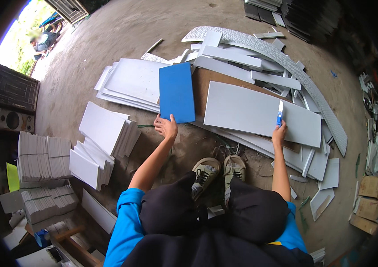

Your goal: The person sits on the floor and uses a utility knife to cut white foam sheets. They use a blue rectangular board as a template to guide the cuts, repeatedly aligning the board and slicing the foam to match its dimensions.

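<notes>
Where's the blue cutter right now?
In the head view, right of centre: the blue cutter is in the right hand, its tip on the large white board, right of the blue panel.

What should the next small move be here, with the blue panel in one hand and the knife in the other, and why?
Probably slide the blue panel rightward onto the large grey sheet as a guide. The left hand grips the panel's near edge, but it lies beside the sheet, not on it. The right hand already holds the blue utility knife upright over the sheet's near edge, with nothing alongside the blade to follow.
</notes>
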`<control>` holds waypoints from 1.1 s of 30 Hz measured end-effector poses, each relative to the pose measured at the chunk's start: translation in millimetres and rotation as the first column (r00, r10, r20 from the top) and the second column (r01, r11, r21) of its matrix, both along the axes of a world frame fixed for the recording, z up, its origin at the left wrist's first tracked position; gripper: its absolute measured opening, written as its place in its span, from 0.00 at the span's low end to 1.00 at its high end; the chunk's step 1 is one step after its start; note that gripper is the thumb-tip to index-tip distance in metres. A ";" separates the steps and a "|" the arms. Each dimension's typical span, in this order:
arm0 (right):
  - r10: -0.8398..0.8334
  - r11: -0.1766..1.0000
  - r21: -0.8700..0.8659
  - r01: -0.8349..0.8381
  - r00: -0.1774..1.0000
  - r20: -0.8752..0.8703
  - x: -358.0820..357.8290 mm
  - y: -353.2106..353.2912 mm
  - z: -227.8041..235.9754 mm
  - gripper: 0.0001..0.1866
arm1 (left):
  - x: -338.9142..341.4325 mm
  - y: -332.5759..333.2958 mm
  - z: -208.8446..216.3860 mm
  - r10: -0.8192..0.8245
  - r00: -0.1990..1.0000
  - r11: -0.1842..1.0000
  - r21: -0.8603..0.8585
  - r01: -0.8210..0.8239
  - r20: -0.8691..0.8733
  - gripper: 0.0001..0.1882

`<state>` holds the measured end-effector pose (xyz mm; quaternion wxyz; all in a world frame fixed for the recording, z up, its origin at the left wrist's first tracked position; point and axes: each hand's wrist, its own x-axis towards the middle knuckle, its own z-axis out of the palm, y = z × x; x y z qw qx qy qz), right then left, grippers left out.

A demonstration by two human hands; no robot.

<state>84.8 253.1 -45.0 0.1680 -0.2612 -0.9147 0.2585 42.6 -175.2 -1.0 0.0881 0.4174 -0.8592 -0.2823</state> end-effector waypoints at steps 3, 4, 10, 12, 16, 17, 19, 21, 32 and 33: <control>0.006 1.000 0.010 -0.005 0.999 -0.051 -3.5 9.1 -4.2 0.23 | -7.7 -17.3 -19.6 0.066 0.989 0.978 0.206 -0.038 -0.131 0.32; 0.000 1.000 -0.015 -0.001 0.998 -0.058 -2.9 8.1 -3.7 0.23 | -9.5 -21.1 -23.6 0.107 0.980 0.960 0.274 -0.058 -0.170 0.31; -0.062 0.984 0.172 0.048 0.995 0.075 1.4 2.6 12.1 0.25 | -19.5 -23.5 -20.7 0.328 0.797 0.662 0.725 0.189 -0.507 0.24; 0.030 0.982 0.185 -0.029 1.000 -0.001 0.9 6.5 15.8 0.27 | -28.3 -24.8 -16.2 0.269 0.763 0.621 0.711 0.330 -0.588 0.21; 0.089 0.966 0.242 -0.094 0.996 0.032 12.1 -13.6 29.6 0.28 | -30.3 4.6 23.3 0.226 0.766 0.442 0.764 0.470 -0.602 0.17; 0.051 0.969 0.239 -0.063 0.997 0.055 12.8 -20.1 31.5 0.28 | -36.8 8.1 24.8 0.254 0.764 0.415 0.781 0.468 -0.593 0.16; -0.014 0.954 0.300 -0.007 0.998 0.066 15.5 -25.7 33.7 0.28 | -42.6 26.1 37.7 0.232 0.767 0.392 0.779 0.489 -0.598 0.14; -0.040 0.948 0.317 0.026 0.998 0.038 19.6 -16.2 33.1 0.28 | -48.8 40.2 23.3 0.042 0.769 0.391 0.719 0.575 -0.638 0.16; 0.011 0.991 0.134 0.011 0.987 -0.158 1.3 30.7 42.7 0.26 | -84.3 104.9 -15.2 -0.434 0.794 0.582 0.540 0.608 -0.426 0.22; 0.094 0.995 -0.012 -0.099 0.974 -0.206 -4.2 27.4 46.0 0.26 | -84.3 111.9 -10.9 -0.490 0.807 0.667 0.456 0.590 -0.328 0.22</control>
